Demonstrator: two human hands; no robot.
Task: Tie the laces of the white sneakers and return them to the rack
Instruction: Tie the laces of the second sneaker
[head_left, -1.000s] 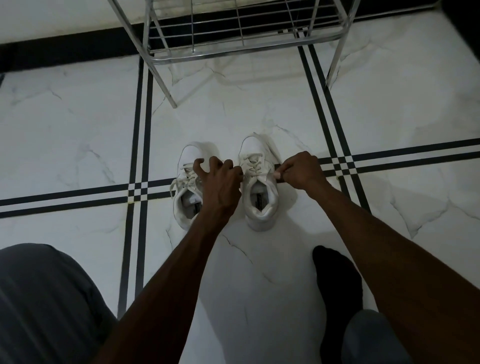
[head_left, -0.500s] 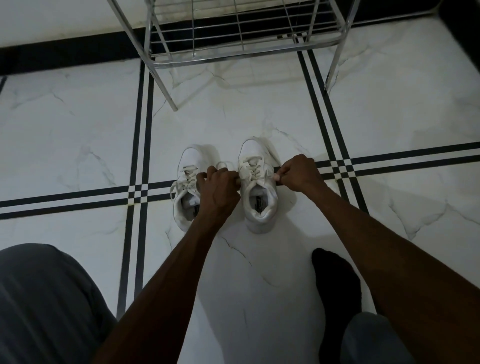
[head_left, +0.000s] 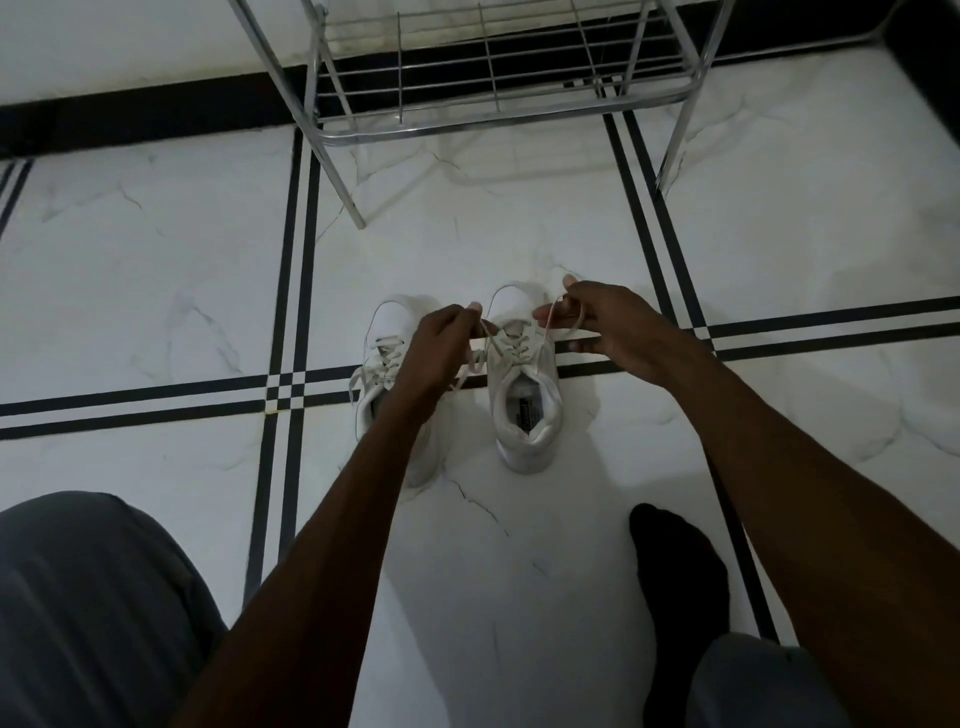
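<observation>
Two white sneakers stand side by side on the marble floor (head_left: 156, 291), toes toward the rack (head_left: 498, 111), just in front of its near legs. Right sneaker (head_left: 524, 410): fully visible apart from the toe cap, which is partly covered by the fingers of both hands; its opening shows a printed insole label, text too small to read. Left sneaker (head_left: 387, 338): heel and most of the opening are hidden beneath the left forearm; only toe, upper lacing and one loose lace end hanging off its outer side can be made out. Both uppers appear plain white with pale flat laces.

Left hand (head_left: 441, 345): fingers closed, pinching one lace end of the right sneaker, drawn taut above the tongue. Right hand (head_left: 610, 332): thumb and forefinger pinch the other lace end, remaining fingers loosely curled. Whether a knot is formed between the hands cannot be told.

Rack: chrome wire, lower shelf visible, upper part cut off by the frame edge. Grey trouser knees and a black sock (head_left: 680, 582) occupy the lower frame, the knees cut off.
</observation>
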